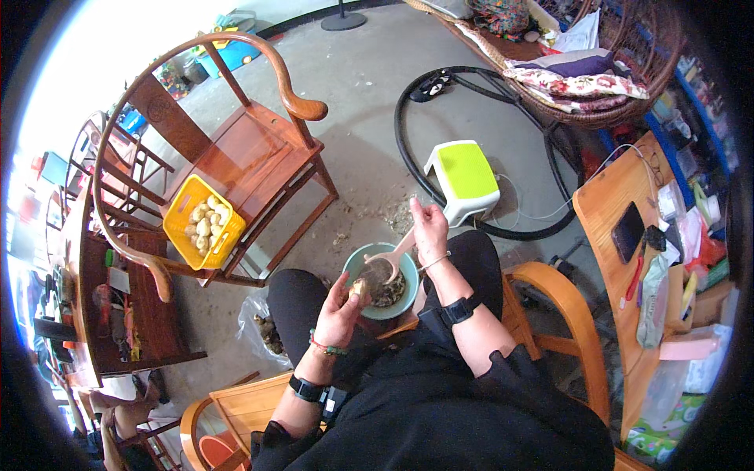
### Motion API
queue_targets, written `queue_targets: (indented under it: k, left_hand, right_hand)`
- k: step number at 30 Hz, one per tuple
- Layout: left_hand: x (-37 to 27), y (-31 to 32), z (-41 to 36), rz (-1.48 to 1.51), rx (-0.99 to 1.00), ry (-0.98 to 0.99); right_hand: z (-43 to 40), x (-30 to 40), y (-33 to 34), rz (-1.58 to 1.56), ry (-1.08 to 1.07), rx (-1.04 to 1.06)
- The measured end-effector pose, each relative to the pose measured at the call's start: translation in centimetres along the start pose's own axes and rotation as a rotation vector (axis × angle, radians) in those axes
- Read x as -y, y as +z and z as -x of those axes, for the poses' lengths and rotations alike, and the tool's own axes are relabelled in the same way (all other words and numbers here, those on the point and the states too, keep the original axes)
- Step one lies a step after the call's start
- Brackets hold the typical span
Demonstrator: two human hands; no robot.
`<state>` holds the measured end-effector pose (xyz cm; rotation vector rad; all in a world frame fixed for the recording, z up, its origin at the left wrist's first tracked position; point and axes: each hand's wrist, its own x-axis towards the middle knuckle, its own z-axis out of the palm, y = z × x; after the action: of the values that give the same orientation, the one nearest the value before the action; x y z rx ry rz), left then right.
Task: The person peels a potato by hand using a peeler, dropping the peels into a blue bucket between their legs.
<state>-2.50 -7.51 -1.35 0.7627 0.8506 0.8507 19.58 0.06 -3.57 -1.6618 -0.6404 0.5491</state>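
My left hand (337,312) grips a small pale tuber (358,287) over the near-left part of a light green basin (350,263). Dark scraps, which look like peelings, lie inside the basin. In my right hand (430,231) is the handle of a pink plastic kitchen tool (404,245), whose forked or ringed head reaches over the basin near the tuber. A greyish-brown patch at that head is unclear; it may be a mesh or murky contents. The basin sits between my knees.
A yellow plastic basket (234,236) of pale tubers stands on a wooden armchair (247,147). Beside my left leg lies a clear bag (253,329) with dark lumps. A green-topped stool (467,171) stands ahead; a cluttered wooden table (604,206) is at right. Part of a person (123,418) shows lower left.
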Motion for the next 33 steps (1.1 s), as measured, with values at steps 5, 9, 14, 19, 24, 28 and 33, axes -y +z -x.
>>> queue_targets:
  k: [5,9,14,19,24,28,33]
  left_hand:
    - [-0.2,-0.8,0.3,0.238,0.122,-0.141]
    - [-0.6,-0.5,0.6,0.231,0.173,-0.161]
    - [-1.3,0.0,1.2,0.249,0.184,-0.150]
    - [-0.9,-0.6,1.2,0.118,0.023,-0.106]
    - [-1.3,0.0,1.4,0.045,0.025,-0.021]
    - [-1.5,-0.5,1.4,0.022,0.059,-0.081]
    - [-1.2,-0.7,1.0,0.036,0.038,-0.093]
  right_hand:
    - [1.9,2.6,0.7,-0.199,-0.049,0.166]
    - [3.9,3.9,2.0,0.039,-0.176,0.165]
    - [0.7,1.9,1.4,0.181,-0.309,-0.043]
    - [2.2,2.6,2.2,0.003,-0.122,0.131]
    - [2.8,2.6,3.1,0.157,-0.156,0.113]
    - [0.8,2.2,2.4,0.146,-0.217,-0.008]
    - [3.1,3.2,3.4,-0.002,-0.150,0.201]
